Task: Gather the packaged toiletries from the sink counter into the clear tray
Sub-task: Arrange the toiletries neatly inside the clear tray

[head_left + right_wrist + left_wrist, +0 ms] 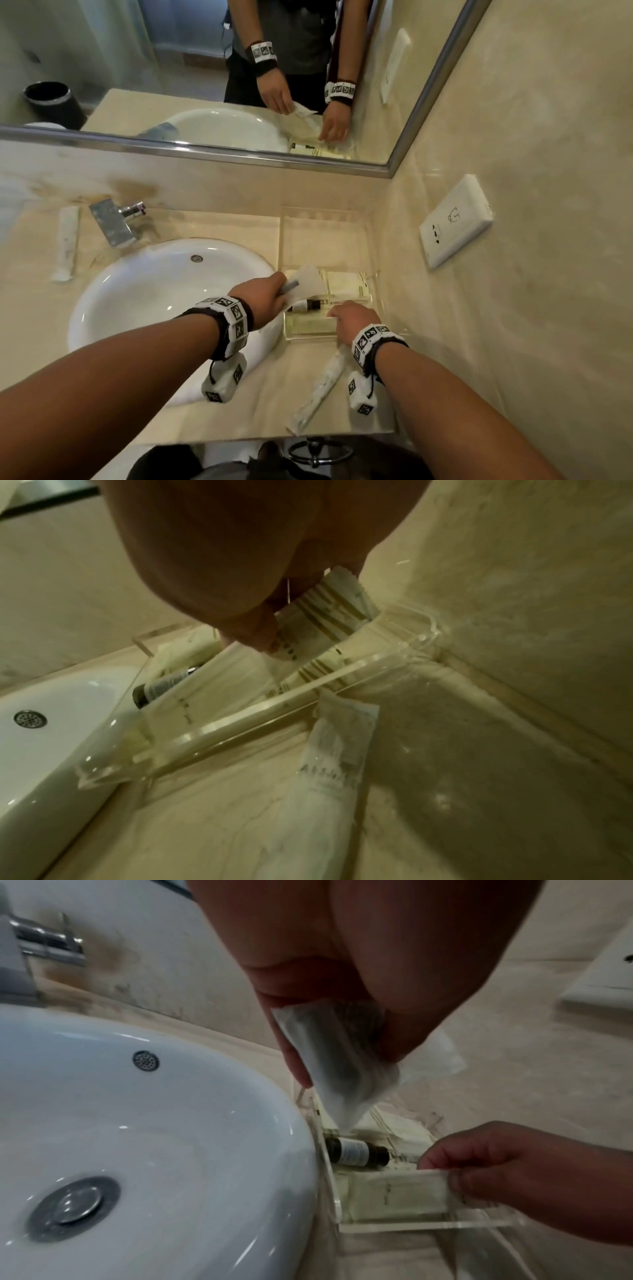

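The clear tray [373,246] stands on the counter right of the sink, against the corner wall. My left hand [281,291] pinches a white packet [310,279] with a dark item inside, tilted over the tray's left edge; the left wrist view shows the packet [342,1074] with its lower tip down in the tray. My right hand [337,313] pinches a pale flat packet [394,1196] low in the tray's front part, striped at one end [329,610]. A small dark bottle [308,304] lies in the tray. One long white packet [322,387] lies on the counter in front of the tray.
Another long white packet [66,240] lies left of the faucet [116,222]. The white basin [164,291] touches the tray's left side. A wall socket [455,219] sits on the right wall, and a mirror hangs behind. The counter's front edge [274,437] is near my forearms.
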Available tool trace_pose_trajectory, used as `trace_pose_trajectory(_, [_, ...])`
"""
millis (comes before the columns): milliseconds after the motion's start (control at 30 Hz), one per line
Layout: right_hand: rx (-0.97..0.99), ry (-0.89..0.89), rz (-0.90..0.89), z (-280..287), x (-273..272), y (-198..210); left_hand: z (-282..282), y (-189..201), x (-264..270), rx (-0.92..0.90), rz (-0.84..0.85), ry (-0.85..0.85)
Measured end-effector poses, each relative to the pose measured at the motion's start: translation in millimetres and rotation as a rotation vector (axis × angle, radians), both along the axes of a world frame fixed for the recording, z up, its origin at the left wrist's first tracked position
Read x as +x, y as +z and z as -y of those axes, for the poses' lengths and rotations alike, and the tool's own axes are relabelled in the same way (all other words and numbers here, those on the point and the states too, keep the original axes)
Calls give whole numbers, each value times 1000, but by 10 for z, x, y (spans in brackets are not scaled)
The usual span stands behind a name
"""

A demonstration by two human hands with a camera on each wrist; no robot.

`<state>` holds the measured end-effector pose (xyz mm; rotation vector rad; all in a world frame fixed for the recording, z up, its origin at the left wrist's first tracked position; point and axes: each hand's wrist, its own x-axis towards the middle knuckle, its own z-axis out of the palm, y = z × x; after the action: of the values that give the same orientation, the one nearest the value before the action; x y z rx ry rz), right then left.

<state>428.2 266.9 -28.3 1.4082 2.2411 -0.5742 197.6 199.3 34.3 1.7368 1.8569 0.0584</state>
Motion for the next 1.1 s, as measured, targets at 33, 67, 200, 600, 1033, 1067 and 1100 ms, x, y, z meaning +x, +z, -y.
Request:
trace_pose_trajectory(33, [-8,9,1,-16,-12,-35,10,-34,-13,-9,3,17])
trace_pose_trajectory(67, [-11,20,3,-35,-22,-59,18,-59,-29,-15,5,29])
trace_pose_trajectory(200, [17,77,21,-79,-61,-143,5,-145,-118,-18,0,61])
trace_pose_trajectory(600, [35,84,-78,-55,-65,-400,-70,-240,-35,-40,38,80])
trace_pose_trajectory(1033, [-136,-487,-700,127,-233,-50,-260,-146,174,-43,87,86])
trace_pose_trajectory(1067, [-212,-531,-776,156,-266,-11,-280,-131,213,-31,96,93])
trace_pose_trajectory(1100, [-261,-544,-819,184,-295,9,-304,-116,252,-22,105,98])
